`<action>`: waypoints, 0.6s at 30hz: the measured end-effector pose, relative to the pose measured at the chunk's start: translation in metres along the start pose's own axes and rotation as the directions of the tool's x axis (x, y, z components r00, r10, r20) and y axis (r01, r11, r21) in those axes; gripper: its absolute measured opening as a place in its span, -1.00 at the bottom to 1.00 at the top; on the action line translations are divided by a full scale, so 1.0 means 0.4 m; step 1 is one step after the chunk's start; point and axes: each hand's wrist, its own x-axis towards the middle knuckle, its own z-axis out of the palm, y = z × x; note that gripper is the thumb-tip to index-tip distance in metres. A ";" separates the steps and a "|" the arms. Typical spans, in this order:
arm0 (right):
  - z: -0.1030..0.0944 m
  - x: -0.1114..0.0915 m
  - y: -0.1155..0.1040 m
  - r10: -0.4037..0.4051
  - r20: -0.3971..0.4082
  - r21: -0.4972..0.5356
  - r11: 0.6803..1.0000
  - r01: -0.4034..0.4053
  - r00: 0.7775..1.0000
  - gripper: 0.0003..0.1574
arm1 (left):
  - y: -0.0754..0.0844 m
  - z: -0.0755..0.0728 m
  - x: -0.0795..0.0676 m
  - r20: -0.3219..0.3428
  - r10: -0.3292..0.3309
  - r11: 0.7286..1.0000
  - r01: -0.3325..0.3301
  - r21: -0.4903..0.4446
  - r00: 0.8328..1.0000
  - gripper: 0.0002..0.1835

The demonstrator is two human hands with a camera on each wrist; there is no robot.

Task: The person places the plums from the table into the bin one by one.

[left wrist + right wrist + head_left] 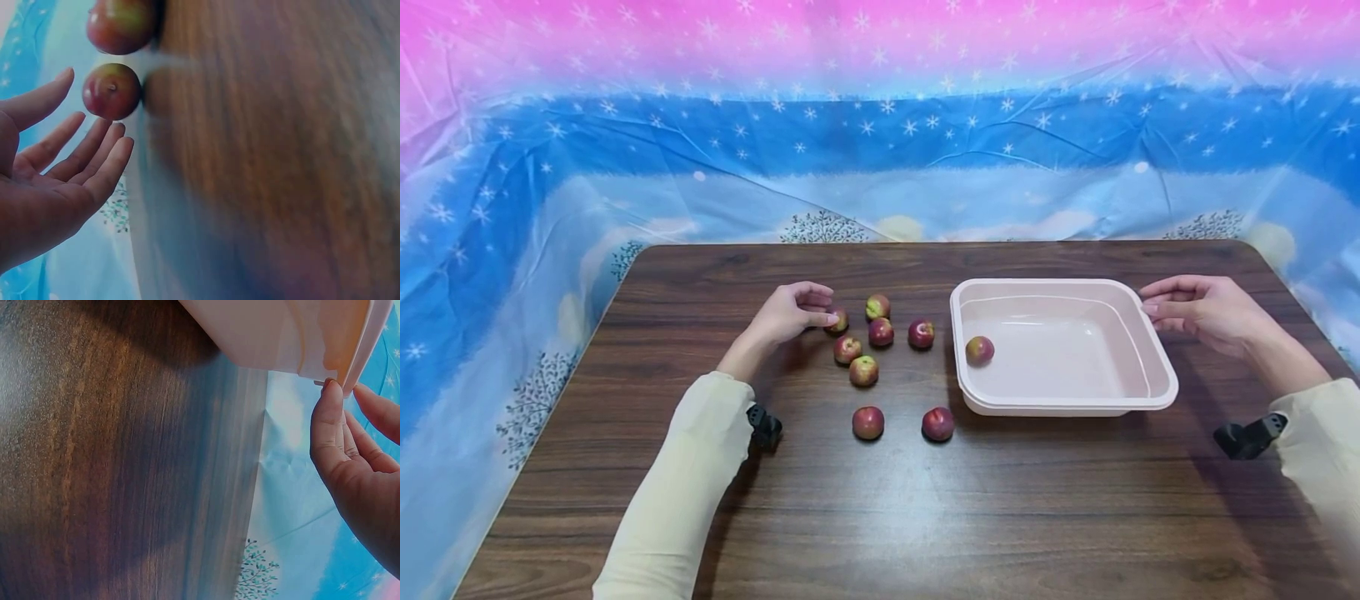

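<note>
My left hand [790,312] is at the left side of a group of red and yellow-green plums. Its thumb and fingers are spread beside the nearest plum [111,92], which sits just beyond the fingertips in the left wrist view. Another plum [122,25] lies past it. On the right, my right hand [1206,315] pinches the rim of a pale pink plastic basin [1067,402] between thumb and fingers. One plum [980,351] is inside the basin, by its left wall.
Several more plums lie between my left hand and the basin. Two plums, one on the left [868,423] and one on the right [937,424], are closer to me. The dark wooden table [865,517] ends at a snowflake-patterned cloth [880,133] behind.
</note>
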 end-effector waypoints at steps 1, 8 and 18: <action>0.000 0.000 0.000 -0.001 -0.002 -0.008 1.000 0.001 1.000 -0.73 | -0.002 0.000 0.001 0.000 -0.002 1.000 0.002 0.008 1.000 -0.51; -0.004 0.001 0.000 0.005 0.015 -0.004 1.000 -0.005 1.000 -0.72 | -0.012 0.002 0.004 0.004 -0.006 0.999 0.006 0.049 1.000 -0.52; -0.005 0.000 0.000 0.001 0.018 0.019 1.000 -0.002 1.000 -0.70 | -0.011 0.009 0.008 -0.010 -0.014 0.997 0.015 0.080 1.000 -0.57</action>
